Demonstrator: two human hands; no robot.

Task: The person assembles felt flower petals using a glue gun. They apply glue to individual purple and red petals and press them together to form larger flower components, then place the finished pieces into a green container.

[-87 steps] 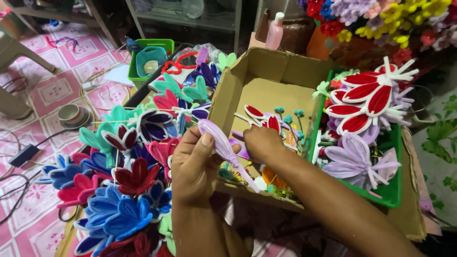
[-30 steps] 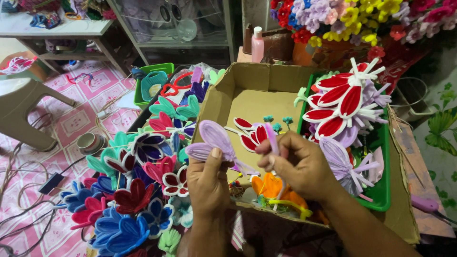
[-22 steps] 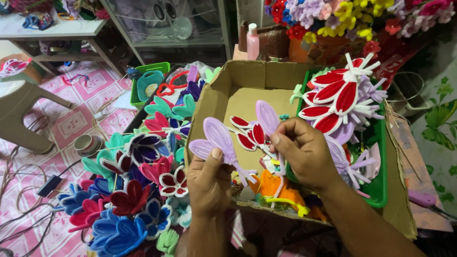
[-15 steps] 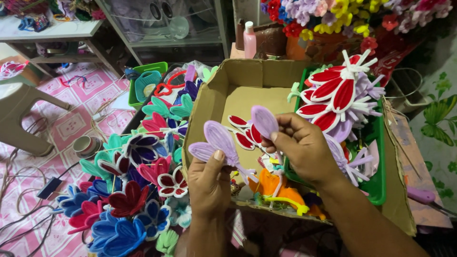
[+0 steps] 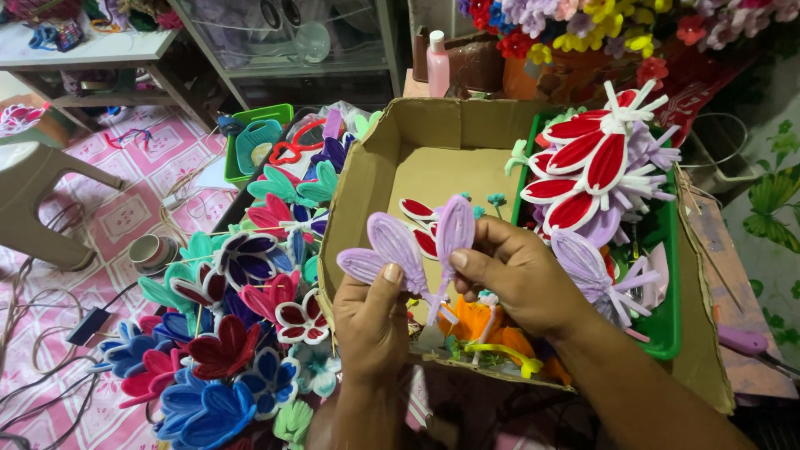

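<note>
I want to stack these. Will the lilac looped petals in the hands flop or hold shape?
The lilac fuzzy wire-loop petals probably hold shape: they stand upright above the left hand. Likely light, since the right hand pinches one by fingertips alone. Stacking might bend them.

Both hands are raised close together in front of the body, forearms coming up from the lower edge of the view. The left hand [image 5: 371,321] is upright, back toward the camera, thumb pressed up against its curled fingers in a pinch. The right hand [image 5: 521,279] reaches in from the right, knuckles up, thumb and forefinger pinched together.
</note>
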